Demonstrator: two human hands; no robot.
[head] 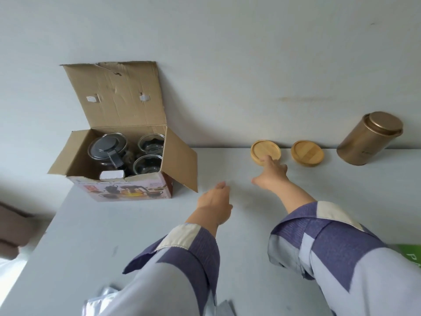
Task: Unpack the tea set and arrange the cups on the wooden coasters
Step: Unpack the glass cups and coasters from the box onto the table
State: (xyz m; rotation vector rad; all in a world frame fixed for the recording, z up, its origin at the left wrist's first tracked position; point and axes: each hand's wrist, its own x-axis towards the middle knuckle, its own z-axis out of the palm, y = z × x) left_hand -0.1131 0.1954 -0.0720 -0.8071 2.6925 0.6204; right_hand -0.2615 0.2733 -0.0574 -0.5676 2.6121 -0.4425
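Tea set pieces were not yet unpacked: the cardboard box (123,172) stood open on the left part of the tabletop (114,224), against the wall, and inside it were a glass teapot (107,149) with a dark lid and two glass cups (151,143) beside it. To the right of the box, the left hand (215,201) hovered low over the bare tabletop with its grip open and nothing in it. Further right, the right hand (271,173) reached forward, and its fingertips (265,158) touched the near edge of the first wooden coaster (265,151); its grip was loose and not closed around anything. The second wooden coaster (307,153) lay just beside the first one, and a golden tin (369,142) stood at the far right. I judge that the step in hand was to position the coasters. The next move probably calls for lifting the cups straight up out of the box, with care because they are glass.
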